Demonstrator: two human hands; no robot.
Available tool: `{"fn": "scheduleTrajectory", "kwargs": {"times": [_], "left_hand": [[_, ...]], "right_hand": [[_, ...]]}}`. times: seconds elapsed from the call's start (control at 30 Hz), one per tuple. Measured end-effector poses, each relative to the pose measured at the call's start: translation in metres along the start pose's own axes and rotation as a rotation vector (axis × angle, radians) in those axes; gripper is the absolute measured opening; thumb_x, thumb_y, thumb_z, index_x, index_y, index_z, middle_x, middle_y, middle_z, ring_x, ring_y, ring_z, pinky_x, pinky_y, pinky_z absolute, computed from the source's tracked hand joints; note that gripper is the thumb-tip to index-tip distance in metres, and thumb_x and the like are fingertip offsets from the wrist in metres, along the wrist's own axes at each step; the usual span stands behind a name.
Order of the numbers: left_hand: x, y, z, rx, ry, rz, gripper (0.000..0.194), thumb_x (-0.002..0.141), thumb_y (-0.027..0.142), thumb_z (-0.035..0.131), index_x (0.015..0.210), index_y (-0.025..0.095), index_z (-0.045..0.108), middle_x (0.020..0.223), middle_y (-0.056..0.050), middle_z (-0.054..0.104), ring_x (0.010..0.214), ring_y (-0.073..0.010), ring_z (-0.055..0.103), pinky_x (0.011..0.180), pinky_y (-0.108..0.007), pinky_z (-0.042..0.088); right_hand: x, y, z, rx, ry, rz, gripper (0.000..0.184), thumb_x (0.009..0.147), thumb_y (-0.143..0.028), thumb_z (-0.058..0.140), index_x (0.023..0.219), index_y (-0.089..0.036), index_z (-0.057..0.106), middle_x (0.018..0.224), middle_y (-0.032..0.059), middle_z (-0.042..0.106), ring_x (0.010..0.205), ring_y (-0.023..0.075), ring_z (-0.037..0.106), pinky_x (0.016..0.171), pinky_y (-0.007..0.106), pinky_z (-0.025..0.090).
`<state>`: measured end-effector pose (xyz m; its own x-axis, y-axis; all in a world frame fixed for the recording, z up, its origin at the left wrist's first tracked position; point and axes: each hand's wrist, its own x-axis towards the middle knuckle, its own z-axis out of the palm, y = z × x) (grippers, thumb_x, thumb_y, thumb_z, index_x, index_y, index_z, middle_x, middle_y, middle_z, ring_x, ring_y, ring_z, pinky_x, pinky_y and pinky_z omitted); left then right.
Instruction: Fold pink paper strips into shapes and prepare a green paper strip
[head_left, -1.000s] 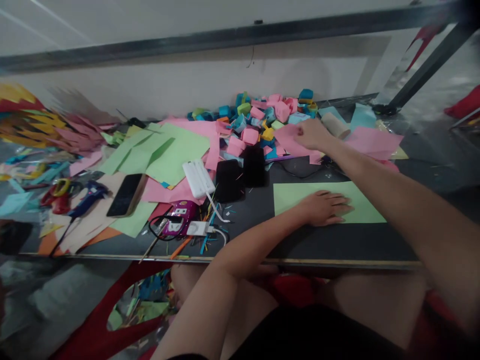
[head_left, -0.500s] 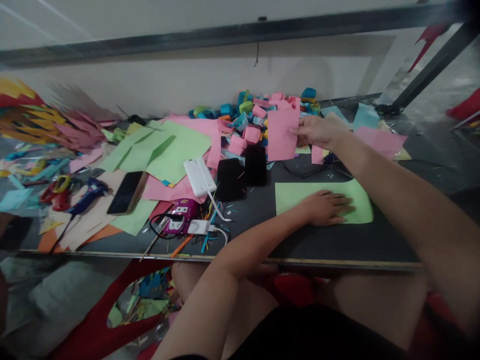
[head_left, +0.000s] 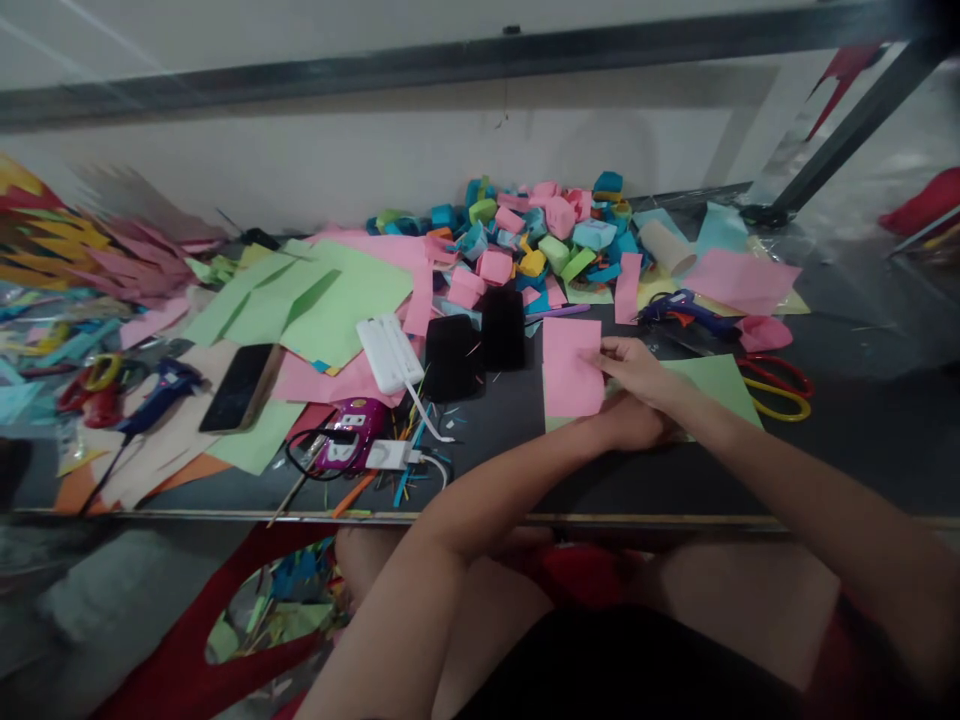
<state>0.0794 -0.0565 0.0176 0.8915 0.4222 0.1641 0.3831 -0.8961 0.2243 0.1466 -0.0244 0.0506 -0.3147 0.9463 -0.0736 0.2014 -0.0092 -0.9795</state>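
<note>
My right hand (head_left: pixel 637 372) pinches the right edge of a small pink paper sheet (head_left: pixel 570 368). The pink sheet is over the left part of a light green paper sheet (head_left: pixel 720 385) on the dark table. My left hand (head_left: pixel 637 422) rests at the near edge of the green sheet, below my right hand, which partly covers it. Its fingers are mostly hidden. To the right of the green sheet lie scissors with red and yellow handles (head_left: pixel 784 405). A blue glue gun (head_left: pixel 697 312) lies behind it.
A heap of folded paper pieces (head_left: pixel 555 215) stands along the wall. Further left are green sheets (head_left: pixel 352 300), a white power bank (head_left: pixel 390 352), a purple power strip (head_left: pixel 352 435), a phone (head_left: pixel 240 388) and a second glue gun (head_left: pixel 165 395). The table's front edge (head_left: pixel 480 518) runs before my lap.
My right hand has brought the pink sheet down and nearer, from beside the heap to over the green sheet. The scissors and the glue gun on the right have come into view.
</note>
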Motion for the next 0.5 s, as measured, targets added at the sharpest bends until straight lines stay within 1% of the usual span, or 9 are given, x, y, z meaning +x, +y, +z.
{"fn": "scheduleTrajectory", "kwargs": {"times": [0.07, 0.13, 0.17, 0.23, 0.27, 0.3, 0.37, 0.43, 0.5], "left_hand": [[-0.001, 0.004, -0.004, 0.087, -0.056, 0.082, 0.039, 0.107, 0.022, 0.041, 0.133, 0.017, 0.069, 0.138, -0.011, 0.069, 0.129, -0.0284, 0.063, 0.110, -0.043, 0.050], [-0.002, 0.011, -0.008, 0.116, -0.040, 0.076, 0.040, 0.107, 0.020, 0.038, 0.128, 0.015, 0.072, 0.129, -0.014, 0.073, 0.120, -0.0290, 0.068, 0.102, -0.044, 0.054], [-0.003, 0.016, -0.009, 0.123, -0.008, 0.054, 0.041, 0.108, 0.025, 0.038, 0.125, 0.012, 0.073, 0.124, -0.016, 0.074, 0.116, -0.0297, 0.069, 0.097, -0.044, 0.055], [-0.005, 0.028, -0.007, 0.114, 0.052, -0.016, 0.052, 0.109, 0.040, 0.035, 0.116, 0.007, 0.075, 0.113, -0.021, 0.075, 0.107, -0.0313, 0.071, 0.083, -0.042, 0.057], [-0.006, 0.034, -0.004, 0.102, 0.069, -0.061, 0.058, 0.109, 0.045, 0.033, 0.112, 0.007, 0.077, 0.106, -0.022, 0.076, 0.101, -0.0318, 0.071, 0.073, -0.041, 0.057], [-0.006, 0.040, -0.002, 0.088, 0.081, -0.105, 0.061, 0.109, 0.045, 0.030, 0.107, 0.007, 0.078, 0.101, -0.023, 0.075, 0.095, -0.0317, 0.071, 0.064, -0.040, 0.054], [-0.007, 0.049, 0.003, 0.072, 0.093, -0.174, 0.056, 0.107, 0.034, 0.029, 0.101, 0.008, 0.078, 0.094, -0.022, 0.074, 0.086, -0.0301, 0.070, 0.053, -0.036, 0.046], [-0.008, 0.052, 0.005, 0.086, 0.127, -0.207, 0.050, 0.103, 0.021, 0.030, 0.100, 0.007, 0.078, 0.092, -0.022, 0.073, 0.084, -0.0298, 0.069, 0.052, -0.034, 0.042], [-0.009, 0.050, 0.004, 0.110, 0.151, -0.193, 0.047, 0.100, 0.016, 0.032, 0.100, 0.007, 0.078, 0.088, -0.022, 0.072, 0.082, -0.0301, 0.068, 0.051, -0.033, 0.039]], "right_hand": [[0.004, 0.005, -0.013, -0.025, 0.008, -0.026, 0.048, 0.065, -0.069, 0.082, 0.072, -0.023, 0.069, 0.065, 0.0000, 0.060, 0.064, 0.0171, 0.053, 0.058, 0.030, 0.044], [0.008, 0.011, -0.027, -0.083, 0.026, -0.041, 0.050, 0.067, -0.070, 0.079, 0.068, -0.023, 0.064, 0.064, -0.0007, 0.056, 0.064, 0.0166, 0.050, 0.057, 0.030, 0.041], [0.009, 0.014, -0.033, -0.113, 0.062, -0.052, 0.051, 0.069, -0.072, 0.076, 0.066, -0.023, 0.061, 0.063, -0.0012, 0.052, 0.063, 0.0164, 0.048, 0.057, 0.030, 0.039], [0.011, 0.021, -0.041, -0.155, 0.165, -0.089, 0.055, 0.073, -0.076, 0.069, 0.064, -0.024, 0.055, 0.062, -0.0017, 0.048, 0.062, 0.0164, 0.044, 0.056, 0.030, 0.036], [0.011, 0.024, -0.043, -0.164, 0.216, -0.112, 0.056, 0.074, -0.077, 0.067, 0.064, -0.024, 0.053, 0.062, -0.0017, 0.047, 0.063, 0.0166, 0.044, 0.056, 0.030, 0.036], [0.010, 0.026, -0.044, -0.168, 0.246, -0.132, 0.056, 0.075, -0.077, 0.066, 0.064, -0.024, 0.052, 0.063, -0.0015, 0.047, 0.063, 0.0168, 0.044, 0.057, 0.031, 0.036], [0.008, 0.027, -0.042, -0.172, 0.236, -0.142, 0.055, 0.075, -0.077, 0.065, 0.066, -0.024, 0.052, 0.064, -0.0011, 0.048, 0.064, 0.0173, 0.044, 0.059, 0.031, 0.037], [0.003, 0.026, -0.038, -0.193, 0.185, -0.125, 0.053, 0.076, -0.075, 0.065, 0.065, -0.025, 0.053, 0.063, -0.0009, 0.048, 0.064, 0.0178, 0.044, 0.059, 0.032, 0.037], [-0.001, 0.024, -0.035, -0.235, 0.181, -0.120, 0.052, 0.078, -0.074, 0.064, 0.064, -0.025, 0.052, 0.062, -0.0006, 0.047, 0.064, 0.0184, 0.044, 0.059, 0.032, 0.036]]}}
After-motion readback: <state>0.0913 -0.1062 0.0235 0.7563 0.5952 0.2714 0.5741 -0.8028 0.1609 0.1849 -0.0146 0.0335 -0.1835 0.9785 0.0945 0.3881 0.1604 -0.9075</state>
